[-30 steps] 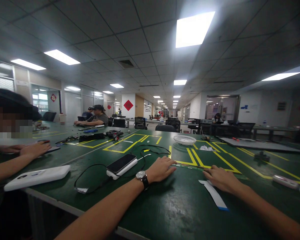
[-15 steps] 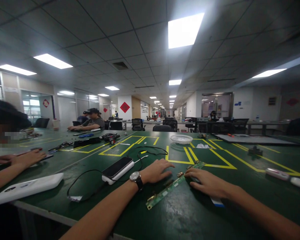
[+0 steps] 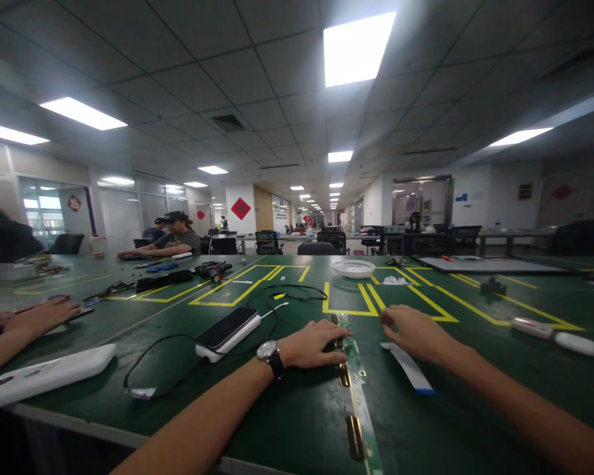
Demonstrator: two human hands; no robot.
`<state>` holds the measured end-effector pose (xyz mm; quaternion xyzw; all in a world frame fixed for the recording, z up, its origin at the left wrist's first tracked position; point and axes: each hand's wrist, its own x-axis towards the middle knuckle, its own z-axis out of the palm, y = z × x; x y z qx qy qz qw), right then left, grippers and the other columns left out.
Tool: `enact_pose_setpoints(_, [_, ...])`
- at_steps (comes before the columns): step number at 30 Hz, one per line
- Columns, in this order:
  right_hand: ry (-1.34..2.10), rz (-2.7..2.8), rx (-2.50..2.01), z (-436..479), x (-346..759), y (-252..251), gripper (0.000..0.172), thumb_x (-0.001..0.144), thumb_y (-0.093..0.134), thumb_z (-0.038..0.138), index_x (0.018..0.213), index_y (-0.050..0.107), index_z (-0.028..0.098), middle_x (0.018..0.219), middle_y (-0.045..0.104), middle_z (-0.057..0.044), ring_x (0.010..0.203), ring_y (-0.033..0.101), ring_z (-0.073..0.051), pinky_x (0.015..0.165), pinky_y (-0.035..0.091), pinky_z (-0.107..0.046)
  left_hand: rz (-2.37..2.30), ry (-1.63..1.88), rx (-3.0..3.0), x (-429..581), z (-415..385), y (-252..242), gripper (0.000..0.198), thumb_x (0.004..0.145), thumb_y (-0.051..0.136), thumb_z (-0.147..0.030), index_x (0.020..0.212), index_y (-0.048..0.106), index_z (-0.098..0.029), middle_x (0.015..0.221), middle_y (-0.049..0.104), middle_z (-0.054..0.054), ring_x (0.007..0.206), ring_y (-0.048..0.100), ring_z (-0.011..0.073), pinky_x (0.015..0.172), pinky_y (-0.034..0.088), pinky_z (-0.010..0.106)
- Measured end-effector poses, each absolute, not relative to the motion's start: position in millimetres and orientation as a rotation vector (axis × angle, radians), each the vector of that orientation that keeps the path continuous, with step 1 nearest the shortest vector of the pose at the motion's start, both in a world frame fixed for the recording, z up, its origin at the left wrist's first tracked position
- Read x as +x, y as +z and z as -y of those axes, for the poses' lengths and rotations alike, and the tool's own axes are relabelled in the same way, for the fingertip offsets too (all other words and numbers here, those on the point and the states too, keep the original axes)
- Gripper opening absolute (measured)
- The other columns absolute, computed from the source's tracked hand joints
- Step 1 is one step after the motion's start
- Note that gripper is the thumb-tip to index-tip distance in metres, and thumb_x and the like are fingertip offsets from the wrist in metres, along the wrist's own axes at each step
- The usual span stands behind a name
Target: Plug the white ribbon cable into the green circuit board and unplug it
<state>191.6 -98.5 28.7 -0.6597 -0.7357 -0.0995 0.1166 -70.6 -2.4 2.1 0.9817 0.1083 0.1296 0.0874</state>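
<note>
A long narrow green circuit board [image 3: 360, 389] with gold-coloured connectors along its left edge lies on the green table, pointing from the near edge away from me. My left hand [image 3: 311, 344], with a watch on the wrist, rests at its upper left side, fingers spread and fingertips touching the board. To the right of the board, my right hand [image 3: 416, 330] is off it, with fingers curled together; whether they hold anything is hidden. A white flat strip with a blue end [image 3: 410, 369] lies just below my right hand.
A phone [image 3: 229, 328] sits on a white power bank with black cables at left. Farther off are a white basket [image 3: 353, 268], crumpled paper and a black part. White cases [image 3: 577, 343] lie at right. A person's hands [image 3: 42, 322] are at the far left.
The board has turned from a diagonal to nearly straight away from me. My right hand has moved off it, up and right, uncovering the white strip. The view has shifted slightly.
</note>
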Motion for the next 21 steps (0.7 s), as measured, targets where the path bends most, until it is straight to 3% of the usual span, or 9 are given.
enact_pose_setpoints(5, [-0.237,2.042,-2.400,100.5,222.1,25.3,0.041,0.088,0.048,0.044,0.101,0.069,0.012,0.105,0.068,-0.020,0.093,0.066,-0.034,0.071,0.048,-0.040,-0.340,0.367,2.952,-69.0,6.4,2.3,0.057,0.095,0.049,-0.060,0.144,0.041,-0.032,0.143,0.049,0.005,0.129,0.044,0.0290,0.105,0.035,0.049])
enact_pose_setpoints(16, [0.020,2.287,-1.764,100.6,179.2,15.4,0.012,0.082,0.057,0.029,0.083,0.064,0.020,0.087,0.067,-0.006,0.080,0.061,-0.021,0.067,0.042,-0.030,-0.371,0.381,2.990,-67.2,7.5,-0.6,0.049,0.097,0.047,-0.057,0.140,0.049,-0.033,0.143,0.050,0.005,0.129,0.044,0.0286,0.104,0.035,0.047])
enact_pose_setpoints(21, [0.169,2.339,-1.594,105.1,168.0,18.5,0.019,0.082,0.060,0.030,0.096,0.066,0.019,0.092,0.067,-0.006,0.083,0.060,-0.020,0.074,0.045,-0.031,-0.371,0.389,2.999,-67.5,5.9,-1.8,0.048,0.097,0.046,-0.057,0.138,0.049,-0.033,0.143,0.050,0.005,0.128,0.045,0.0280,0.104,0.034,0.048])
